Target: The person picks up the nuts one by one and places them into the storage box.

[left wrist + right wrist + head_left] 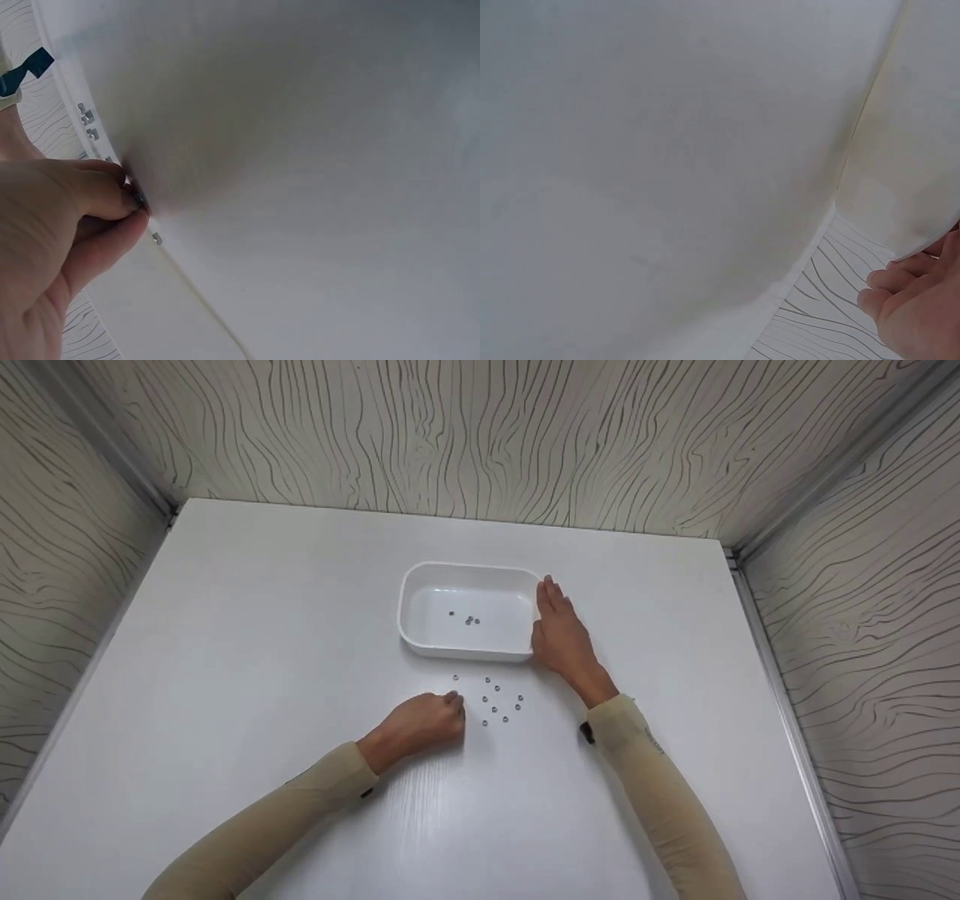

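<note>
Bin (469, 653) is touched at one end by the straight-fingered right hand (562, 636); a metal piece (138, 199) is pinched by the left hand (421, 724) beside loose pieces (494, 709) on the table (225, 660).

Right hand (564, 634) against white container (469, 653)

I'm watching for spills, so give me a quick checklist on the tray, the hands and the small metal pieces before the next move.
1. Tray upright, open side up: ok.
2. Right hand against the tray's right end: ok.
3. Left hand pinching a small metal piece: ok.
4. Pinched piece lifted off the table: cannot tell.
5. All loose pieces inside the tray: not ok, several lie in front of it.
</note>
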Demonstrator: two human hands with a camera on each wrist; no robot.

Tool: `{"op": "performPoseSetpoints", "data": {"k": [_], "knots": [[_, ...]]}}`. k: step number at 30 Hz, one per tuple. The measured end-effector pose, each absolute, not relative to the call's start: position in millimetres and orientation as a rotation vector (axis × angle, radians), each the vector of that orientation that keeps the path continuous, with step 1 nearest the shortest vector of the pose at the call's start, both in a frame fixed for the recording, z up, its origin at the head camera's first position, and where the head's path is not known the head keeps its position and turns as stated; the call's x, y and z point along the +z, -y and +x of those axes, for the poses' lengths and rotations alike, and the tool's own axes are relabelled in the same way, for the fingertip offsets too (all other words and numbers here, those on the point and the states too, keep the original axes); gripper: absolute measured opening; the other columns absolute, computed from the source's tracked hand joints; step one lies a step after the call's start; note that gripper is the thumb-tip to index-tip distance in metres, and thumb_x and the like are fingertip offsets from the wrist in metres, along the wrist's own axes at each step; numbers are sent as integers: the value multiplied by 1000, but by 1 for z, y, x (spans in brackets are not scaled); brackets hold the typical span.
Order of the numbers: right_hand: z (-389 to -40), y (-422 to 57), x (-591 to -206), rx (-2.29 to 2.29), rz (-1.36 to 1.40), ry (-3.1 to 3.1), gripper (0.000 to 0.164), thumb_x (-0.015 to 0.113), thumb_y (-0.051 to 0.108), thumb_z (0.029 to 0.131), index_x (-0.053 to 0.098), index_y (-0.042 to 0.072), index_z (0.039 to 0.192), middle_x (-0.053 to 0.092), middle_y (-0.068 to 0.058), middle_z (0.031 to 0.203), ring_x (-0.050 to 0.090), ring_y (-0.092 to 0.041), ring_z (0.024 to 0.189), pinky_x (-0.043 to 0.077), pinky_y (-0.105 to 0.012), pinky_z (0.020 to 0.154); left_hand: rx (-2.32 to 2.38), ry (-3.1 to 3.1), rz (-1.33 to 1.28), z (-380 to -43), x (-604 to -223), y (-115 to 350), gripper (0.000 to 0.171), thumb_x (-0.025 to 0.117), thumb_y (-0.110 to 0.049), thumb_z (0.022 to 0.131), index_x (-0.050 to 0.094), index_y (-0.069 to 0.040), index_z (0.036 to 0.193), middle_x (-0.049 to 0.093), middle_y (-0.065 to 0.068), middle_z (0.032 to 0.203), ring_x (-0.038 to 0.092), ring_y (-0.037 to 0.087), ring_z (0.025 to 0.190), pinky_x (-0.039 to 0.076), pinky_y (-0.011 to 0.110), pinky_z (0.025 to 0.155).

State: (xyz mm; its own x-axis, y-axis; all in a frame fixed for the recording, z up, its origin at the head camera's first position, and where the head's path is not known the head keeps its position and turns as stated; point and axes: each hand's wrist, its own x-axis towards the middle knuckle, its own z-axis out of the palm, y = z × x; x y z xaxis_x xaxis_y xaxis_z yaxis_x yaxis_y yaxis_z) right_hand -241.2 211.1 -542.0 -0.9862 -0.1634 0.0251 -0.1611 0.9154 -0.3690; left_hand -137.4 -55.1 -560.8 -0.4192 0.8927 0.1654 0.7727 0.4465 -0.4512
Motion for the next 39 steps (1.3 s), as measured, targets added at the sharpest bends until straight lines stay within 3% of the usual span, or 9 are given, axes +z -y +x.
{"op": "performPoseSetpoints", "data": {"k": [16, 28, 34, 39], "knots": [[-240, -211, -538, -587, -245, -3055, 64, 41, 14, 107, 19, -3, 165, 14, -17, 177, 19, -34, 165, 19, -48, 137, 418, 2325, -1392, -139, -556, 57, 9, 78, -6, 92, 81, -6, 100, 71, 1, 85, 64, 7, 61, 61, 21, 54], [-240, -212, -539, -576, -269, -3078, 62, 38, 13, 107, 22, -4, 164, 18, -18, 176, 21, -33, 165, 19, -46, 137, 171, 2455, -1398, -138, -544, 58, 18, 83, 1, 84, 78, -8, 99, 73, 0, 93, 73, 13, 71, 63, 23, 64], [-240, -211, -540, -562, -254, -3062, 63, 41, 12, 107, 21, -5, 164, 17, -18, 176, 19, -32, 165, 18, -46, 137, -246, 2650, -1445, -142, -537, 59, 27, 75, 10, 87, 80, -7, 106, 81, 1, 107, 80, 16, 87, 66, 26, 77], [-240, -211, -539, -576, -248, -3063, 63, 42, 12, 107, 22, -4, 164, 18, -18, 176, 20, -33, 165, 19, -47, 137, -690, 2725, -1394, -147, -531, 59, 29, 63, 13, 92, 81, -6, 105, 83, 5, 103, 78, 13, 91, 65, 27, 77]]}}
